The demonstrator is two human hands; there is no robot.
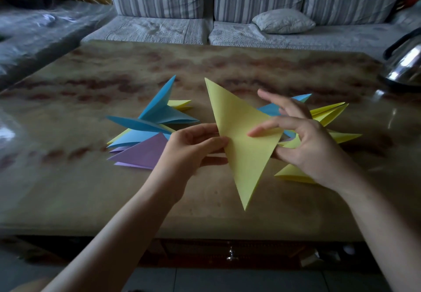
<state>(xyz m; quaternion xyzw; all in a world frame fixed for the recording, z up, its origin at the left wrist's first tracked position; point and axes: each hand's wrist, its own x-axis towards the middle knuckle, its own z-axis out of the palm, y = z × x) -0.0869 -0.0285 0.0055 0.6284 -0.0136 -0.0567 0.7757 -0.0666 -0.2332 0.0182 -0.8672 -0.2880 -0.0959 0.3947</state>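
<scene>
A yellow paper triangle [241, 137], folded flat, is held up above the marbled table [91, 196]. My left hand [193, 148] pinches its left edge between thumb and fingers. On the paper's right side, my right hand [305, 141] lays its forefinger across the front, with the thumb behind the right corner. Its other fingers are spread and lifted. One long point of the triangle hangs down toward me, another points up and away.
Folded paper triangles lie on the table: a blue and purple pile [148, 132] at the left, yellow ones [330, 114] behind and under my right hand. A shiny metal kettle [405, 66] stands at the far right. A striped sofa [250, 7] lies beyond the table.
</scene>
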